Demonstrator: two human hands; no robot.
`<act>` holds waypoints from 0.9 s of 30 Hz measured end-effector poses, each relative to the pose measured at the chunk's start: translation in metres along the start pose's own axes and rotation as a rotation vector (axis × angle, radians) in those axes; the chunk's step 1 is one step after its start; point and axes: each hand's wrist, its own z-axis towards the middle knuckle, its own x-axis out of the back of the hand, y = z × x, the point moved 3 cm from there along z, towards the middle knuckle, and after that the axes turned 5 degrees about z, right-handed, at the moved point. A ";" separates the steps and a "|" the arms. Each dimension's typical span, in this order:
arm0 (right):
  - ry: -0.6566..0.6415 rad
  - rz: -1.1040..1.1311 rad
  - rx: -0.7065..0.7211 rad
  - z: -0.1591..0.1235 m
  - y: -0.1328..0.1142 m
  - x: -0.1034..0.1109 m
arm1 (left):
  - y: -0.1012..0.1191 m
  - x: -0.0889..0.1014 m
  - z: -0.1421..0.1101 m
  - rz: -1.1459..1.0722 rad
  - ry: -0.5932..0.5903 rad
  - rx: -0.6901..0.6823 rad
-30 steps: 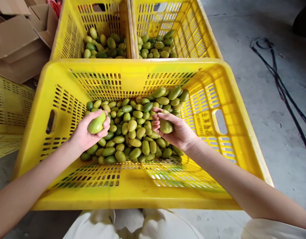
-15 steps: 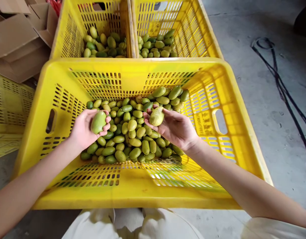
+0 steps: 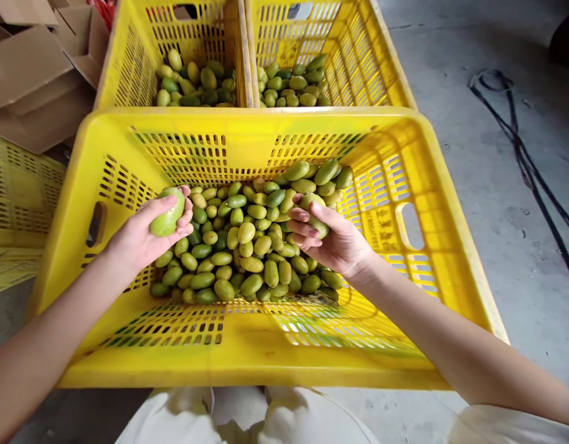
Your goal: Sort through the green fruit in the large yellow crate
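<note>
My left hand (image 3: pixel 148 229) is closed around a smooth, oval green fruit (image 3: pixel 168 213), raised over the left side of a yellow plastic crate (image 3: pixel 247 370). On the right, my right hand (image 3: pixel 333 237) grips another yellow-green oval fruit (image 3: pixel 316 214), its thumb lying across the top and its fingers curled behind. Beneath both hands, a pile of green and yellowish oval fruits (image 3: pixel 252 265) covers the crate's bottom. I cannot tell the exact kind of fruit.
Two more yellow crates stand beyond, a left one (image 3: pixel 131 68) and a right one (image 3: pixel 358 55), both with similar fruits. Flattened cardboard boxes (image 3: pixel 29 74) lie at far left, above another yellow crate (image 3: pixel 20 197). A black cable (image 3: pixel 520 148) runs along the grey floor.
My left hand has turned and shifted slightly up and left with its fruit. My right hand has moved a little right, its thumb now folded over its fruit.
</note>
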 end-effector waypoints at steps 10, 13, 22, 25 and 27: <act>-0.019 0.057 -0.082 0.005 0.006 -0.002 | -0.004 0.006 0.008 -0.077 0.027 0.086; 0.010 0.051 -0.057 0.005 0.009 0.001 | -0.006 0.006 0.008 -0.043 0.055 0.043; 0.048 0.089 -0.041 0.005 0.004 0.005 | -0.015 0.006 0.011 0.102 0.049 -0.054; 0.052 0.082 -0.058 0.005 0.004 0.005 | -0.014 0.009 0.011 0.127 0.100 -0.081; 0.037 0.060 -0.063 0.004 0.004 0.004 | -0.013 0.009 0.011 0.136 0.097 -0.060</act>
